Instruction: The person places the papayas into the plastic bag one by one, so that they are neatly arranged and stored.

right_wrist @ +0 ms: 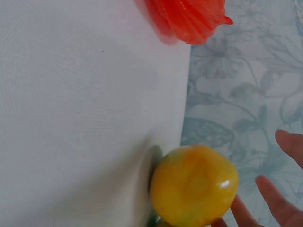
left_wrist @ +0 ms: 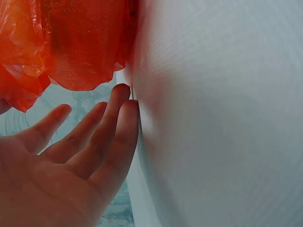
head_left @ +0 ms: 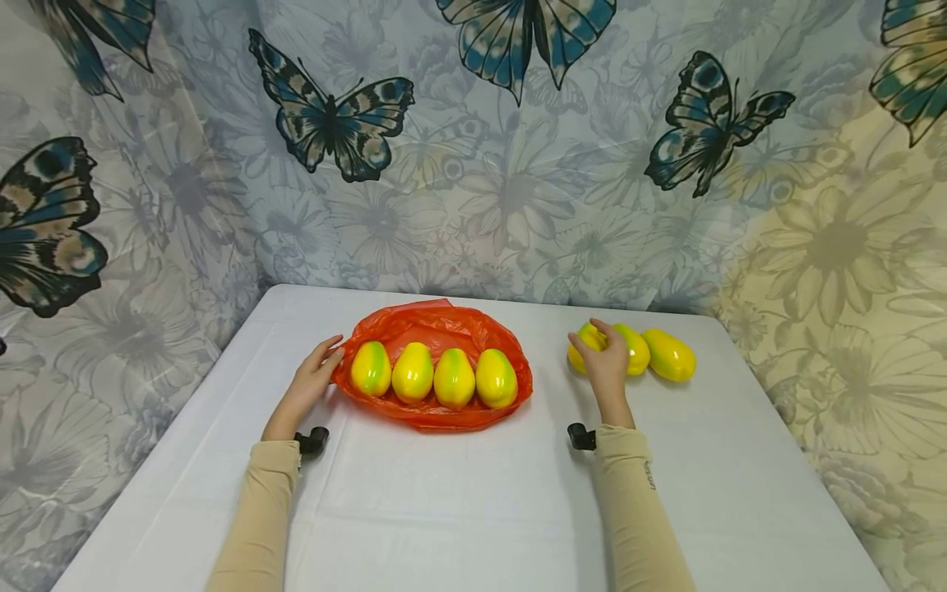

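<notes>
In the head view, four yellow-green fruits (head_left: 413,373) lay in the red bag (head_left: 455,421); three loose fruits (head_left: 669,355) were left on the table (head_left: 444,510), the right hand (head_left: 608,372) at the leftmost, the left hand (head_left: 307,390) at the bag's edge. In the left wrist view, its fingers stretched out, parted. In the right wrist view, fingers spread beside one fruit, contact unclear.
</notes>
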`<state>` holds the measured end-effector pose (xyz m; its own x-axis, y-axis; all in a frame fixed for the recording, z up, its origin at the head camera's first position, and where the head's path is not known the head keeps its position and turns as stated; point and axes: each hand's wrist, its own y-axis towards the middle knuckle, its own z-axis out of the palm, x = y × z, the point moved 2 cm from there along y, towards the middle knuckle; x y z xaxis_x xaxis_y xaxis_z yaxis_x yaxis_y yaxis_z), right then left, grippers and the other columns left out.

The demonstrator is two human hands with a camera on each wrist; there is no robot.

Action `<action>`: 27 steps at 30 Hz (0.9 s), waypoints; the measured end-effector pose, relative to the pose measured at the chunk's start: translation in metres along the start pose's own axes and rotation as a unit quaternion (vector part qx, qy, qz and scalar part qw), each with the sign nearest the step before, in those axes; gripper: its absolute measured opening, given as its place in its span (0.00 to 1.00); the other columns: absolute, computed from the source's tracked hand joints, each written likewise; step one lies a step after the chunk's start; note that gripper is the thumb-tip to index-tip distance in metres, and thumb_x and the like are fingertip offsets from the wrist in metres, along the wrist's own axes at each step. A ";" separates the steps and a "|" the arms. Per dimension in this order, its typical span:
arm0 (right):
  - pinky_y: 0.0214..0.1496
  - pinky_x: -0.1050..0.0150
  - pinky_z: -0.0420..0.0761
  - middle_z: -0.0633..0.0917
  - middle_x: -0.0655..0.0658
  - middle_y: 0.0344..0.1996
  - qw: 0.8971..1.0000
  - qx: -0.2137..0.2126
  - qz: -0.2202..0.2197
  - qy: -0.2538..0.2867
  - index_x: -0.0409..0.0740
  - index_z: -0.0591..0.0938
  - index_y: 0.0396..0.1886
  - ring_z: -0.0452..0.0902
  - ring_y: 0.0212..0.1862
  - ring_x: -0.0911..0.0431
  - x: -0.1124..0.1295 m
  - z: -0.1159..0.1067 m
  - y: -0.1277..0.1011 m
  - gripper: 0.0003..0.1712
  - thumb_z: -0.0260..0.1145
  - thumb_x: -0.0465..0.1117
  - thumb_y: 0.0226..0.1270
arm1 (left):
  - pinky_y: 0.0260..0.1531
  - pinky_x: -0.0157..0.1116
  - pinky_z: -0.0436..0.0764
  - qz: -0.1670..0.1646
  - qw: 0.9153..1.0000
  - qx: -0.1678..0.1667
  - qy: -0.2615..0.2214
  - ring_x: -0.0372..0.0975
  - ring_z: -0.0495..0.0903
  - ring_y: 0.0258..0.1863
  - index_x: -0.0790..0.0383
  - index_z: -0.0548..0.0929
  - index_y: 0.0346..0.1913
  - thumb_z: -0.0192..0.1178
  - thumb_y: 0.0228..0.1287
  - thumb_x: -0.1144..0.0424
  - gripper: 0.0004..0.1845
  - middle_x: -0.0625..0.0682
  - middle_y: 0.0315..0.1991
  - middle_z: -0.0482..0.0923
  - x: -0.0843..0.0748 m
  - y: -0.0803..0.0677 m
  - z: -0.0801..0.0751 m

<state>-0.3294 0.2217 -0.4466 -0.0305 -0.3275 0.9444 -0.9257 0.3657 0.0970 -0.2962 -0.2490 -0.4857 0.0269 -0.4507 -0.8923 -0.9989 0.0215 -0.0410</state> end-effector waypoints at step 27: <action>0.76 0.48 0.59 0.69 0.32 0.67 0.999 -0.024 -0.029 -0.019 0.36 0.74 0.65 0.60 0.72 0.40 -0.013 0.006 0.002 0.32 0.71 0.39 0.61 | 0.64 0.55 0.71 0.000 1.000 -0.003 0.000 0.60 0.67 0.68 0.60 0.54 0.76 0.41 0.78 0.46 0.33 0.68 0.74 0.57 0.001 0.000 0.000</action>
<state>-0.3332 0.2221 -0.4608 0.0072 -0.3819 0.9242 -0.9072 0.3863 0.1667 -0.2964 -0.2498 -0.4863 0.0278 -0.4513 -0.8919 -0.9991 0.0155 -0.0390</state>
